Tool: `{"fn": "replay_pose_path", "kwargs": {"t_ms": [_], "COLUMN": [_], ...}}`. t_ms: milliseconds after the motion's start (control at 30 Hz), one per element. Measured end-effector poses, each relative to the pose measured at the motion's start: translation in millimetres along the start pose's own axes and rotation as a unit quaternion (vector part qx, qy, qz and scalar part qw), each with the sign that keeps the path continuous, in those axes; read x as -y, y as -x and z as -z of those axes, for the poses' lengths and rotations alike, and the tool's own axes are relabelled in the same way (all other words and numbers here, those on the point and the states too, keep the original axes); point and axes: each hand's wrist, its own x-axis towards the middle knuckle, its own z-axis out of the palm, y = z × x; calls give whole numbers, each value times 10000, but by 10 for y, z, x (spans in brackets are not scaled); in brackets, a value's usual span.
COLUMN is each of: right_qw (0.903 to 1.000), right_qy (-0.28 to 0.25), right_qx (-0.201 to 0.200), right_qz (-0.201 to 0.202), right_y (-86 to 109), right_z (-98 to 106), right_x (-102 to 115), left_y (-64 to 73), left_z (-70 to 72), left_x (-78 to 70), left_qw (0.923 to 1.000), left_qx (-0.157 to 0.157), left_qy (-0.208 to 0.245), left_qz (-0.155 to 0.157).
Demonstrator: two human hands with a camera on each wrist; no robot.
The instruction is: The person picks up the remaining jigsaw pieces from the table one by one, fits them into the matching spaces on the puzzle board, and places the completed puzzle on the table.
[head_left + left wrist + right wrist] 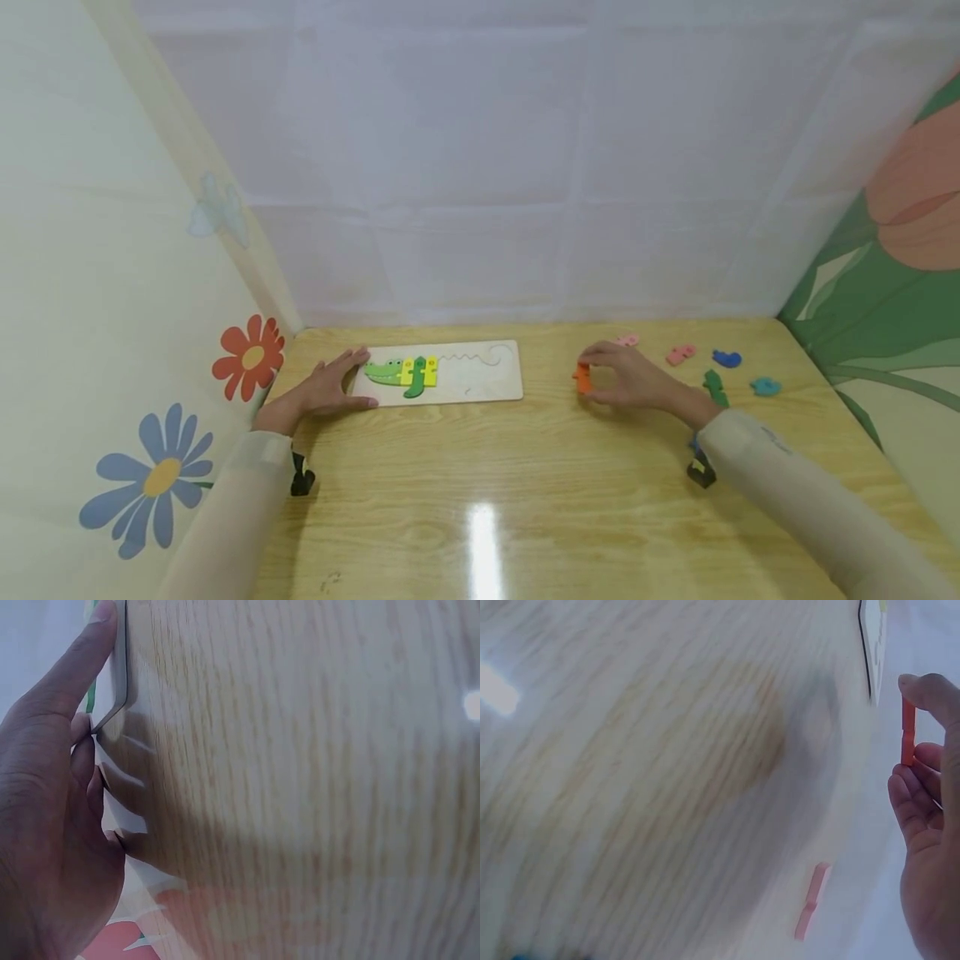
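A pale wooden puzzle board [480, 379] lies on the table, with a crocodile's green head [385, 372] and yellow and green body pieces [420, 375] in its left half. My left hand [330, 387] grips the board's left end, thumb at the near edge and fingers toward the far edge. In the left wrist view, that thumb [86, 656] lies along the board's rim. Right of the board, my right hand [626, 379] pinches an orange puzzle piece [582, 378] between thumb and fingertips. The right wrist view shows this orange piece [908, 731] edge-on, held above the table.
Loose pieces lie on the right: pink [681, 354], dark blue [727, 358], green [715, 387] and light blue [766, 386]. Another pink piece [628, 340] shows behind my right hand. A white cloth wall [450, 208] rises at the table's back edge.
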Motion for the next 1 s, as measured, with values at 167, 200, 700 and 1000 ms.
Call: {"fn": "replay_pose_path", "kwargs": {"t_ms": [167,200,700,1000], "right_qw": [10000,10000,9996,9991], "right_qy": [-31,-35,-8,-133], "right_qx": [61,60,20,-64], "right_qz": [24,47,264,397], "right_y": [-79,-95,-308,-409], "right_z": [-11,-16,-90,-162], "right_x": [20,21,94,91], "left_y": [12,17,29,19], "left_z": [7,9,4,-1], "left_x": [-13,-16,-30,-17], "left_qw": [10000,10000,10000,9998], "left_qx": [-10,-19,-7,-89], "left_qy": [2,12,39,-7], "left_qz": [-24,-50,-87,-174]}}
